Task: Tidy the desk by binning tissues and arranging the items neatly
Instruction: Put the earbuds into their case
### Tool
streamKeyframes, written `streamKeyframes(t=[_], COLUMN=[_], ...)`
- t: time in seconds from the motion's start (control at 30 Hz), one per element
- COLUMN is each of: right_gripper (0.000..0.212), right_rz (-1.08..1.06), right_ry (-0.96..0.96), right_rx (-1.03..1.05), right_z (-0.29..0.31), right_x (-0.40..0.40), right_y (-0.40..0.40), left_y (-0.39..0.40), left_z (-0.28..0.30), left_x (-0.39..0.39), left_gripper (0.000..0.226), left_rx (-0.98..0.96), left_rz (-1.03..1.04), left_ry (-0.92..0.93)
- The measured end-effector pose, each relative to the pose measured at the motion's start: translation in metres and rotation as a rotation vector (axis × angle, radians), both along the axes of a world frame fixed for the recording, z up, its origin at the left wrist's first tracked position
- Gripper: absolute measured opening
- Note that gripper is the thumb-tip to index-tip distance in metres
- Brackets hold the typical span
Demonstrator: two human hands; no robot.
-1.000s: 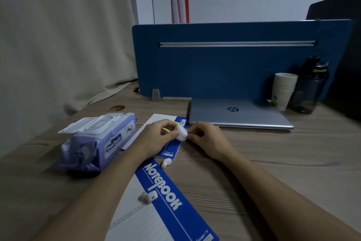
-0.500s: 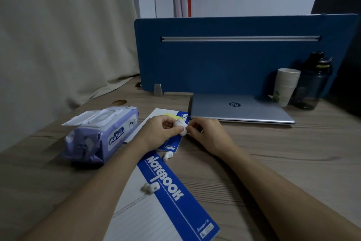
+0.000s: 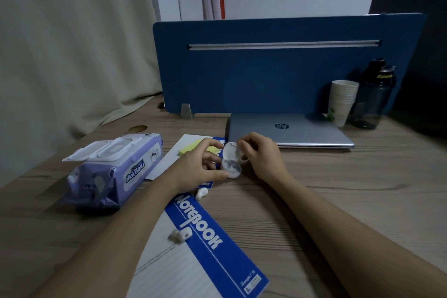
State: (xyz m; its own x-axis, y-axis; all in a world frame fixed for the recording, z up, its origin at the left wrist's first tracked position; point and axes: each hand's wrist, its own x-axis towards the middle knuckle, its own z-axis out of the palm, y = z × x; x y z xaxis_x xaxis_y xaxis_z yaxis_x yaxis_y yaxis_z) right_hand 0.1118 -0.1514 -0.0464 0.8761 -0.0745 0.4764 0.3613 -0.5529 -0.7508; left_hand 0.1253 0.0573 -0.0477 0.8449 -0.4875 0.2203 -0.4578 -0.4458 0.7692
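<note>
My left hand (image 3: 200, 167) grasps the base of the white earbud case (image 3: 231, 164) between thumb and fingers, and my right hand (image 3: 260, 155) pinches its raised lid; the case hangs just above the worktop (image 3: 362, 189), in front of the closed laptop (image 3: 290, 128). Both sockets look empty (the view is a little blurred there).

The risk, as I judge it, is the case itself: small and smooth, so it could slip from my left grip if I let go with the right to fetch a bud. The two loose earbuds are light and rounded too; one (image 3: 201, 193) lies at the notebook (image 3: 210, 244) edge, the other (image 3: 180, 235) on its cover, and a careless forearm could roll either off.

To the left sits a wet-wipe pack (image 3: 113, 172) with its flap open; sticky notes (image 3: 193, 149) lie beyond my left hand. Paper cups (image 3: 343, 102) and a dark bottle (image 3: 375, 97) stand well apart, by the blue divider (image 3: 266, 68).
</note>
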Motion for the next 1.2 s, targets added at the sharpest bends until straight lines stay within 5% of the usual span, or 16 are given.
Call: streamKeyframes(t=[0.43, 0.63, 0.87, 1.2], right_gripper=[0.008, 0.007, 0.01, 0.021], right_rz=[-0.039, 0.002, 0.257, 0.437], right_ry=[0.001, -0.161, -0.04, 0.027], right_rx=[0.111, -0.06, -0.361, -0.503], right_z=[-0.003, 0.009, 0.008, 0.007], right_x=[-0.002, -0.034, -0.052, -0.058], right_y=[-0.003, 0.005, 0.034, 0.047], left_y=[0.007, 0.03, 0.048, 0.057], left_z=[0.005, 0.012, 0.005, -0.002], left_x=[-0.003, -0.019, -0.028, -0.031], left_gripper=[0.048, 0.024, 0.027, 0.023], left_rx=[0.057, 0.03, 0.018, -0.056], left_rz=[0.028, 0.156, 0.246, 0.33], left_ry=[-0.048, -0.042, -0.016, -0.019])
